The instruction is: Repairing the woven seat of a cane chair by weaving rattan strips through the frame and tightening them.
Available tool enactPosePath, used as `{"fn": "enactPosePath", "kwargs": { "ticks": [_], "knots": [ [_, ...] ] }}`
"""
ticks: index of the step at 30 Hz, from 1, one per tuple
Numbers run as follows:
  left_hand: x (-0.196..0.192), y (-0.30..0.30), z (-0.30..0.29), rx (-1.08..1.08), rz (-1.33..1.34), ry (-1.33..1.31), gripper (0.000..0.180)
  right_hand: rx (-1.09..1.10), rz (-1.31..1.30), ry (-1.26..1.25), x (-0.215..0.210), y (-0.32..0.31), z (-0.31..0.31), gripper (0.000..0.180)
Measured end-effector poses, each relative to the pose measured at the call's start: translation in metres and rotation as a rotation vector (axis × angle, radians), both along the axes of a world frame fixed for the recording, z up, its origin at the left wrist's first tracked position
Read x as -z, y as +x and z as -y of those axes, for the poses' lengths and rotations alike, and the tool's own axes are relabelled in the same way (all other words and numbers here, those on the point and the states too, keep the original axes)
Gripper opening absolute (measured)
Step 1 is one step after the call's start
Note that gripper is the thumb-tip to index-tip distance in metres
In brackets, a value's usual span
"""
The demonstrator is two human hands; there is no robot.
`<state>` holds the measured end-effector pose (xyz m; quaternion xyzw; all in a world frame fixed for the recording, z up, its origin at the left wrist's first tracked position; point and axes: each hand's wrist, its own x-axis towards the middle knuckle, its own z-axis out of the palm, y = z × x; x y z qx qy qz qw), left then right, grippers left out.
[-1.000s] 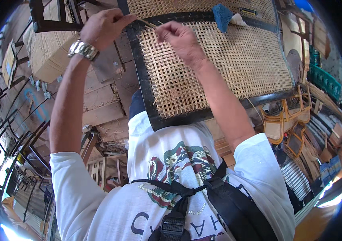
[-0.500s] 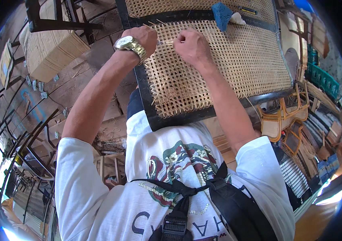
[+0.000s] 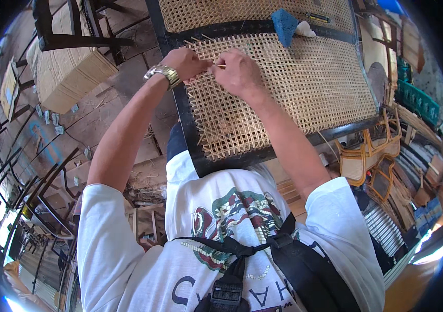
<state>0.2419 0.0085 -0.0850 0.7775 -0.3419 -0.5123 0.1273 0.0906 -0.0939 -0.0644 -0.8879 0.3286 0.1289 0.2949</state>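
Fingers of the right hand closed on a thin cane strand; left hand set close beside it.

Left fingertips are bent toward the strand, but whether they grip it cannot be told; the short span between the hands probably allows fine control. Both work above the woven cane panel, near its far left corner, where loose strand ends project at the edge. Panel sits within a black frame, its near rail against the white shirt, presumably for steadiness. Blue sponge-like piece, white scrap and yellow-and-black tool lie toward the far side, apart from the hands, apparently kept within reach yet out of the way.
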Motion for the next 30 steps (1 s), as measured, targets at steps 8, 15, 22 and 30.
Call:
{"fn": "enactPosePath", "kwargs": {
  "ticks": [8, 15, 22, 30],
  "knots": [
    [-0.021, 0.098, -0.049, 0.131, 0.744, -0.184, 0.051, -0.069, 0.145, -0.157, 0.015, -0.006, -0.001, 0.012],
    [-0.076, 0.076, -0.029, 0.106, 0.648, -0.367, 0.053, 0.179, 0.566, 0.693, 0.017, 0.025, 0.015, 0.036],
    [-0.017, 0.023, -0.019, 0.106, 0.407, -0.164, 0.04, 0.068, 0.228, 0.182, 0.019, 0.006, 0.019, 0.024],
    [-0.035, -0.001, 0.009, 0.415, 0.549, -0.036, 0.026, 0.086, 0.295, 0.044, 0.021, 0.002, 0.018, 0.015]
  ]
}}
